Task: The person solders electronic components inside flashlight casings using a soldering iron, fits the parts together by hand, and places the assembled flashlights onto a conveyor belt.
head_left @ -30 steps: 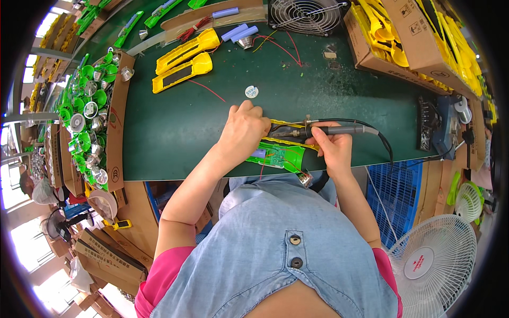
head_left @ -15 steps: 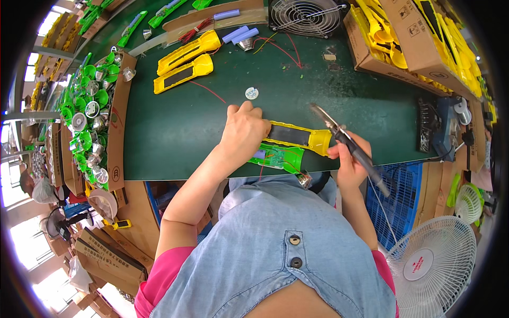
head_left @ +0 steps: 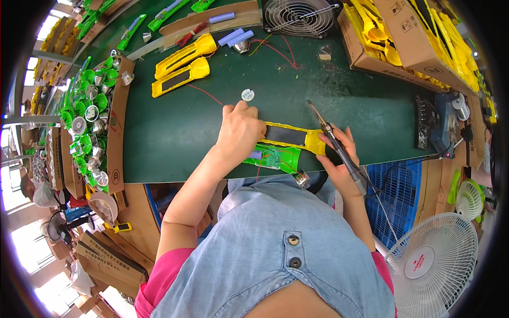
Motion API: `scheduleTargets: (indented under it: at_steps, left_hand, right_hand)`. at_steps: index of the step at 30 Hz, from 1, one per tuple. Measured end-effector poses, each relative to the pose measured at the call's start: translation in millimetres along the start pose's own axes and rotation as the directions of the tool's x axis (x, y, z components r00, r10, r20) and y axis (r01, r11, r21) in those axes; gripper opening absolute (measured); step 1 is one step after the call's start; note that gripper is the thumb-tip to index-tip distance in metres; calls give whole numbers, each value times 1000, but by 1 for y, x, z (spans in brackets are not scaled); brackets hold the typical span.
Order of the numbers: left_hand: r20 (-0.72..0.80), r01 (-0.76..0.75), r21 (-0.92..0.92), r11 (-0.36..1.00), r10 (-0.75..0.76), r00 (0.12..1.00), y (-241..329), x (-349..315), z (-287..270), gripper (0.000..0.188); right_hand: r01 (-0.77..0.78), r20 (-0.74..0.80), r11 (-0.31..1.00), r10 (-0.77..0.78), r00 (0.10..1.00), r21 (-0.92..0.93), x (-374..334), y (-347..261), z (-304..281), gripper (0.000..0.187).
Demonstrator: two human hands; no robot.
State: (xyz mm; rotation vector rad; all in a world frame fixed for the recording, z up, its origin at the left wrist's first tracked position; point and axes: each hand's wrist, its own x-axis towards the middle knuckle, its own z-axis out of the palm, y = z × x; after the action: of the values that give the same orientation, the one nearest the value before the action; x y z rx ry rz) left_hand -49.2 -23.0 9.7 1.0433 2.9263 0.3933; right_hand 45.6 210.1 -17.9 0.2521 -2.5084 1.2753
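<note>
My left hand [head_left: 239, 131] is closed round the left end of a yellow flashlight housing half [head_left: 286, 135] with a dark strip inside; its fingertips are mostly hidden. My right hand [head_left: 344, 167] holds a soldering iron [head_left: 342, 151], its bare tip pointing up and away to the left over the bench. Fingers of that hand also touch the housing's wide right end. Just below lies a green flashlight housing [head_left: 286, 159] with a circuit board, a blue-purple battery cell [head_left: 255, 155] and red wires. A silver reflector cup [head_left: 301, 180] hangs at its right end, by the bench edge.
Two yellow housings [head_left: 183, 74] lie at the far left, near loose battery cells [head_left: 230, 37] and a round sticker [head_left: 247, 95]. Boxes of green parts [head_left: 117, 132] and yellow parts [head_left: 360, 58] flank the green bench [head_left: 175, 138]. A metal-grilled fan [head_left: 300, 17] stands at the back.
The soldering iron has swung to a steeper angle, its handle end shifting left. My right hand's fingers have spread round the yellow housing's wide end. My left hand keeps its grip.
</note>
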Motion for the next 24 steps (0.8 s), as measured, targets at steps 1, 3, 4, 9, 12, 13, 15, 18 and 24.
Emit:
scheduleTargets:
  at_steps: [1,3,4,9,12,13,15,18,24]
  left_hand:
    - [0,-2,1,1000,2,1000,-1,0,0,4]
    - [2,1,-38,999,-1,1000,-2,0,-1,6]
    - [3,-1,-38,999,1,1000,-2,0,-2,6]
    - [66,43,-170,984,-32,997,-3,2,-11,6]
    - [-31,45,-368,929,-60,998,-9,4,-17,8]
    - [-30,43,-368,929,-58,998,-6,4,-21,8]
    - [-152,-34,-470,882,-43,987,8,0,-35,8]
    - [-138,-249,-235,939,221,965,35,-10,-25,15]
    - [-248,-286,-259,923,222,943,42,-16,4,17]
  right_hand:
    - [-6,0,999,6,1000,49,0,0,0,49]
    - [-6,35,1000,5,999,13,2,-1,-1,50]
    - [-6,71,1000,8,997,-23,2,-1,-2,51]
    - [-27,28,999,26,999,43,0,2,-1,51]
    - [-32,31,999,31,999,42,1,2,-1,51]
    - [-43,43,998,41,998,47,1,3,-1,51]
    - [-61,43,996,58,997,67,1,4,-1,52]
    - [-86,34,993,83,996,83,-1,5,0,53]
    - [-33,24,997,31,999,69,4,-1,1,53]
